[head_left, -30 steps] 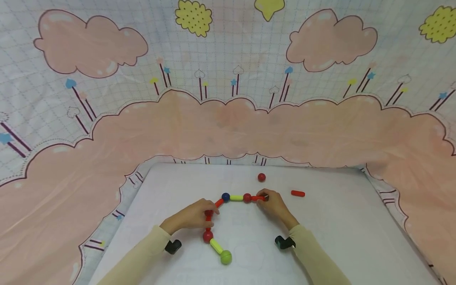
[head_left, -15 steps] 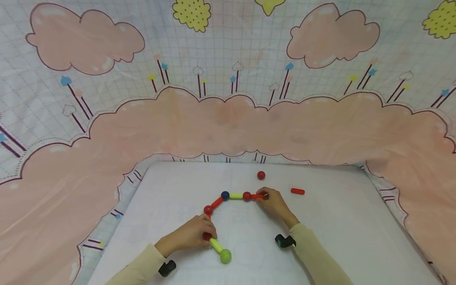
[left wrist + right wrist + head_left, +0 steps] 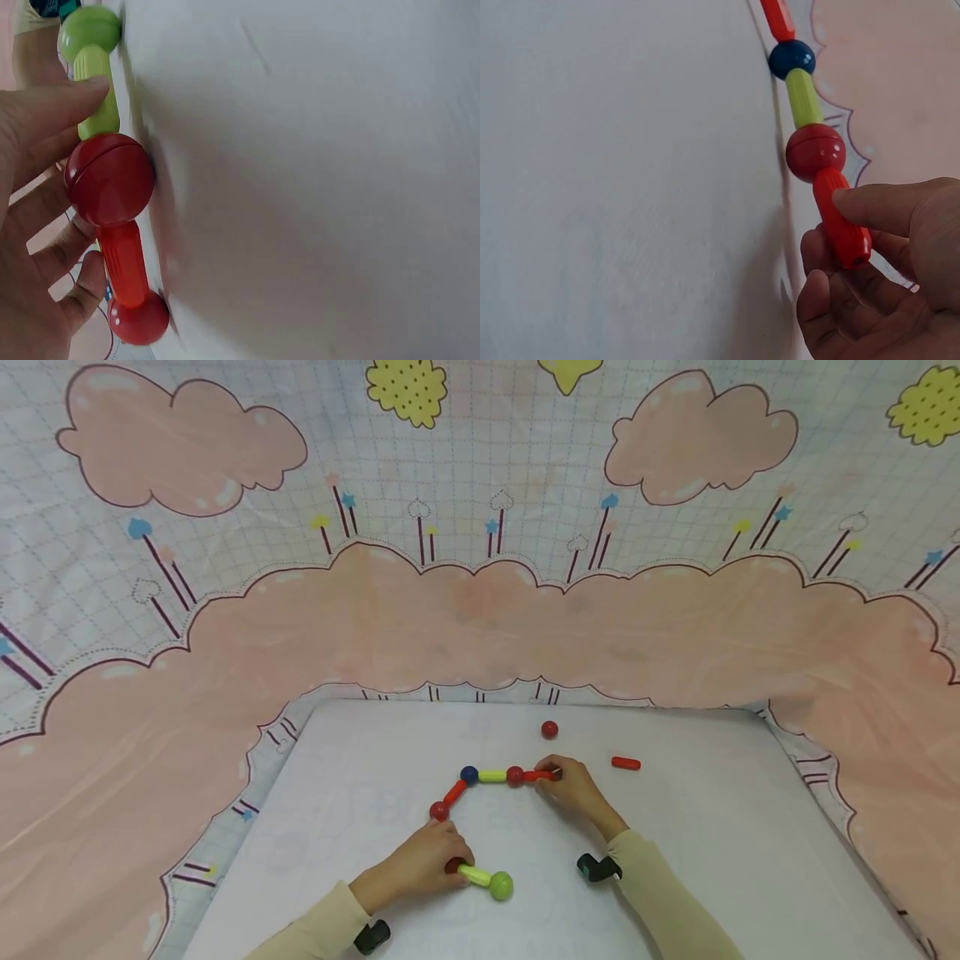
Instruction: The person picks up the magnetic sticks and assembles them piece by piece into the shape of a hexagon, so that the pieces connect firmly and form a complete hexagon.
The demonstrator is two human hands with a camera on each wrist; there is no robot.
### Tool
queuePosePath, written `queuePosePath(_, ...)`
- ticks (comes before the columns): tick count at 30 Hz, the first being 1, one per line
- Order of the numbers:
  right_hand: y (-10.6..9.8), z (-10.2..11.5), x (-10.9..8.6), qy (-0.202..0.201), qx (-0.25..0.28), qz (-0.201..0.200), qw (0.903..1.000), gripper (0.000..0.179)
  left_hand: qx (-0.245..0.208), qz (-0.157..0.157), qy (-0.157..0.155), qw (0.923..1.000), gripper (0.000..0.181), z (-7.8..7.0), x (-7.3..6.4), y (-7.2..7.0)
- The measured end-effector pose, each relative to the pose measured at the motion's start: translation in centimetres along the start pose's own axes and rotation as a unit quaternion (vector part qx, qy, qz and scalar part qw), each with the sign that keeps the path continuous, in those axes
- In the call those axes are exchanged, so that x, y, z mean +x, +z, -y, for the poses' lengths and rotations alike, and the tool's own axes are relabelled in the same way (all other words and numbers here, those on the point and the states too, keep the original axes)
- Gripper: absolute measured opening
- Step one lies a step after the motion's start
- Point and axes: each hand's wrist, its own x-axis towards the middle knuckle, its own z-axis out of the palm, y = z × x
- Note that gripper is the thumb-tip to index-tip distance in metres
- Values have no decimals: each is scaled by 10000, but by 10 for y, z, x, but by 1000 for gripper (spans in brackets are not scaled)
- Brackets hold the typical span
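Observation:
A chain of coloured balls and rods curves across the white table, joined end to end. My left hand (image 3: 429,862) pinches the yellow-green rod (image 3: 98,112), thumb on its front and fingers behind, beside a red ball (image 3: 110,180). A green ball (image 3: 501,886) caps that end. Beyond the red ball, a red rod (image 3: 124,262) leads to another red ball (image 3: 439,811). Farther along come a dark blue ball (image 3: 469,775), a second yellow-green rod (image 3: 804,99) and a red ball (image 3: 816,154). My right hand (image 3: 573,789) pinches the red rod (image 3: 843,219) at the far end.
A loose red ball (image 3: 550,729) lies toward the back of the table (image 3: 720,827). To the right of my right hand lies a loose red rod (image 3: 626,763). Patterned cloth (image 3: 480,627) rises behind the table and along its sides.
My left hand has let go of the upper red ball, moved down the chain and taken the yellow-green rod. The green end has swung right. My right hand has barely moved.

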Motion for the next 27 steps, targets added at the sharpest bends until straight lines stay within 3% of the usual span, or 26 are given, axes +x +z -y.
queuePosePath(10,6,9,3,-190,13,0,9998,17,-62,178,-94,9998,17,-24,8,6)
queuePosePath(16,6,18,0,-154,188,146,9996,18,-317,248,-164,9991,17,-27,10,2)
queuePosePath(18,4,22,-2,-175,282,145,9993,18,-470,140,-271,9984,18,-26,14,-5)
queuePosePath(22,2,29,-7,-333,299,132,9989,18,-647,-374,-679,9949,22,-19,28,-23)
queuePosePath(27,0,36,-11,-411,340,163,9984,19,-1107,-969,-1197,9818,30,-2,50,-38)
